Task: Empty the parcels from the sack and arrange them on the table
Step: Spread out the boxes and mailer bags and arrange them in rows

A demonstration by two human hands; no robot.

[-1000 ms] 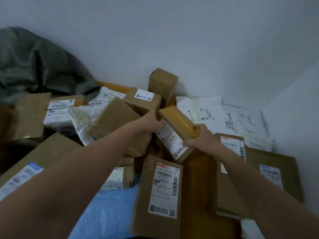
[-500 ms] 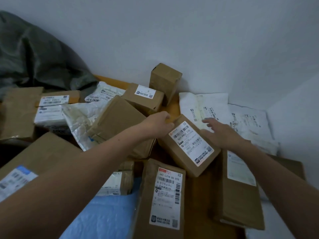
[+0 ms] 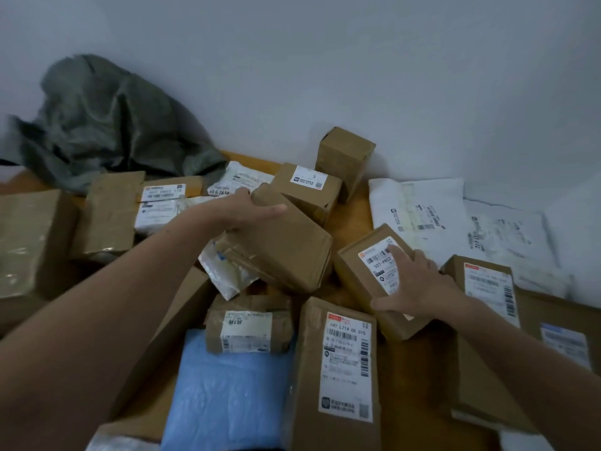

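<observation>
Atop the heap, mid-table: a plain brown box (image 3: 286, 252) lies tilted over other parcels. Its underside and whatever props it up are hidden.
Left hand (image 3: 247, 211): grips the far upper end of the plain brown box. The thumb stretches across the top face, and the fingers curl over the far edge, mostly out of sight.
Right hand (image 3: 419, 288): just right of the plain brown box, with its fingers spread flat on a labelled box (image 3: 361, 278) and the thumb along the near edge. The hand covers part of the label; "507-P602" can be read.
Sack (image 3: 107, 125): well to the left of and behind the plain brown box, crumpled grey-green against the wall. Its outline is blurred and its mouth cannot be made out.
Pale plastic bag (image 3: 224, 271): pokes out from under the plain brown box at the near left, print unreadable.
Box marked "3" (image 3: 309, 190): just behind the plain brown box; whether they touch cannot be told.
Upright box (image 3: 344, 157): behind that, by the wall.
White mailers (image 3: 419, 209): right of the plain brown box, lying flat, print smeared.
Blue mailer (image 3: 227, 392): in front of the plain brown box, cut off at the bottom edge.
Long box (image 3: 338, 369): right of the blue mailer, labelled "447 L714 00 015".
Table (image 3: 354, 219): orange wood shows only in strips between parcels.
</observation>
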